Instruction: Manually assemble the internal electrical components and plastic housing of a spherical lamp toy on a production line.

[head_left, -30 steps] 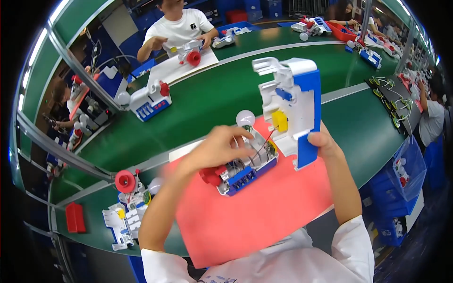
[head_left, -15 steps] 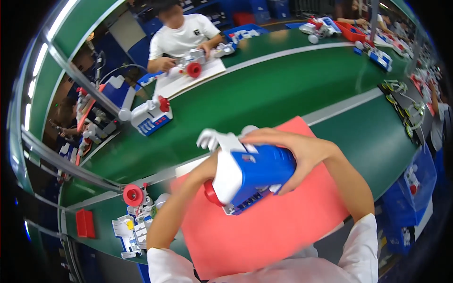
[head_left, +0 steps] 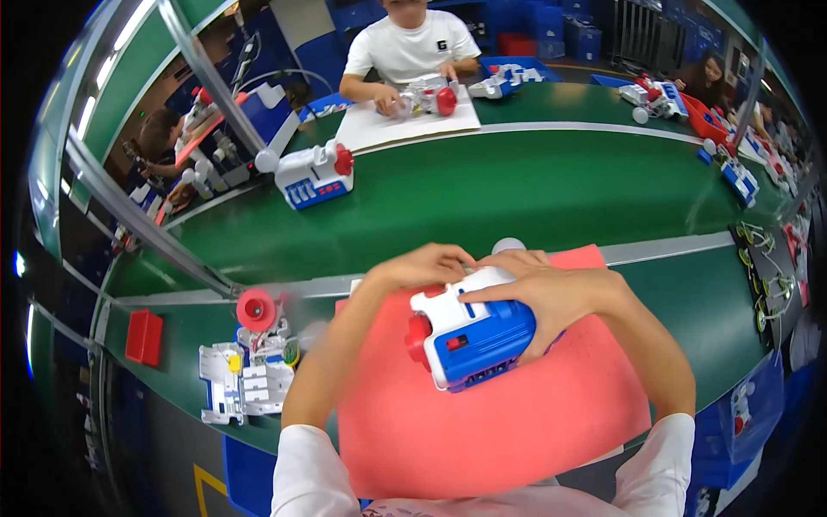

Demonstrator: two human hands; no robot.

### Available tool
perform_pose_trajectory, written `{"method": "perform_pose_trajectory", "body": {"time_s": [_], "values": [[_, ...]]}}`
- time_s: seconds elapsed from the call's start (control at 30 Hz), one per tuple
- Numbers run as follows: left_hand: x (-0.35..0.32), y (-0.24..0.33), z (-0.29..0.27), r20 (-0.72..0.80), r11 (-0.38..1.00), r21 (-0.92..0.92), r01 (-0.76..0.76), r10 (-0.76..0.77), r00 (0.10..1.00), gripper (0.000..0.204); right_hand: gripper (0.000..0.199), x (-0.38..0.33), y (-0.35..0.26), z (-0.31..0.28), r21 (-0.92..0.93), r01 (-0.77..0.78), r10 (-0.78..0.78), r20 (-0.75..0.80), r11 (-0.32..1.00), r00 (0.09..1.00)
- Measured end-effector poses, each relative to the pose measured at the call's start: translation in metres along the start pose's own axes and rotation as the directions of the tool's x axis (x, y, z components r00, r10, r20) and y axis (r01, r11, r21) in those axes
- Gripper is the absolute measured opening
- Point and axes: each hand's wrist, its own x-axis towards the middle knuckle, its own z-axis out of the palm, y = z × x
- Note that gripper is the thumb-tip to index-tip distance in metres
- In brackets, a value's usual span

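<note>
A blue-and-white plastic toy [head_left: 489, 338] with a red round knob at its left end rests tilted on the red mat [head_left: 508, 439] in front of me. My right hand [head_left: 573, 297] is wrapped round its right end, with the thumb lying along the top. On the toy's far side, my left hand [head_left: 422, 265] has its fingers bent against the white upper part; their tips are partly hidden. A white round piece [head_left: 509, 246] shows just beyond my right fingers.
Left of the mat lie an opened toy shell [head_left: 250, 383] with inner parts and wires, and a red bin [head_left: 144, 338]. Another toy [head_left: 314, 177] stands across the green belt [head_left: 482, 185], near a metal post. A co-worker [head_left: 409, 52] handles a similar toy opposite.
The toy has been lowered and turned, its top now facing me more. My left hand has come from behind its white end to the far side. The view has shifted.
</note>
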Motion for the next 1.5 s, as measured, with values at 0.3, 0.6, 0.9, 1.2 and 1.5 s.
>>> {"method": "perform_pose_trajectory", "body": {"time_s": [0.3, 0.6, 0.9, 1.2, 1.5], "values": [[-0.117, -0.008, 0.109, -0.631, 0.921, -0.366, -0.136, -0.138, 0.763, 0.07, 0.109, 0.014, 0.001, 0.001, -0.007, 0.018, -0.018, -0.006, 1.0, 1.0], [-0.112, -0.001, 0.143, -0.691, 0.932, -0.29, -0.217, -0.048, 0.721, 0.09, 0.109, 0.014, 0.009, 0.026, 0.005, 0.008, -0.008, -0.026, 1.0, 1.0], [-0.122, -0.009, 0.145, -0.649, 0.902, -0.281, -0.329, 0.074, 0.758, 0.084, 0.107, -0.006, -0.007, 0.042, 0.032, -0.116, 0.12, -0.179, 0.993, 0.977], [-0.125, -0.027, 0.137, -0.689, 0.914, -0.174, -0.367, 0.154, 0.709, 0.09, 0.075, 0.007, 0.006, 0.064, 0.33, -0.25, 0.393, -0.501, 0.91, 0.771], [-0.117, 0.008, 0.119, -0.511, 0.943, -0.328, -0.053, -0.13, 0.85, 0.052, 0.107, -0.028, -0.03, 0.121, 0.82, 0.125, 0.634, -0.519, 0.558, 0.573]]}}
